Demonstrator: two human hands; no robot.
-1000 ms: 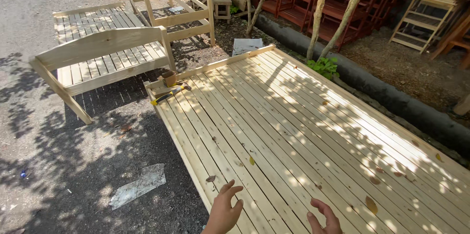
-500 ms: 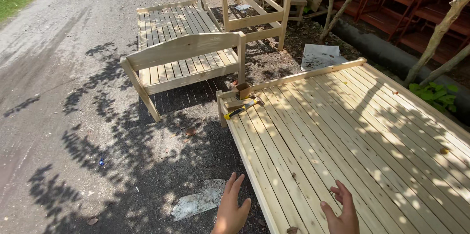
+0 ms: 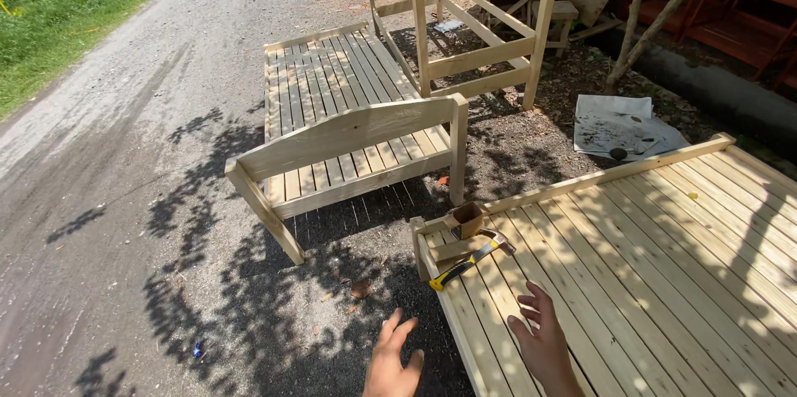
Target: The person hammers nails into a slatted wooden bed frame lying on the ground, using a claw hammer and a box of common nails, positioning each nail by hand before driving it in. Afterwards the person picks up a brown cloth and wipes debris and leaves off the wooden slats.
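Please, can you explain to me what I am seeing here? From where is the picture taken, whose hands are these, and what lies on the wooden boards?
The picture comes from a camera worn on a person's head, looking down. The two bare hands are that person's own: the left hand is over the gravel, the right hand over the slatted wooden platform. Both are open and hold nothing. Near the platform's corner lie a hammer with a yellow and black handle and a small open cardboard box. Beside it stands an unpainted slatted bed frame.

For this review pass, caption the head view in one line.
Both bare hands, left hand and right hand, hover open near a yellow-handled hammer on a slatted wooden platform.
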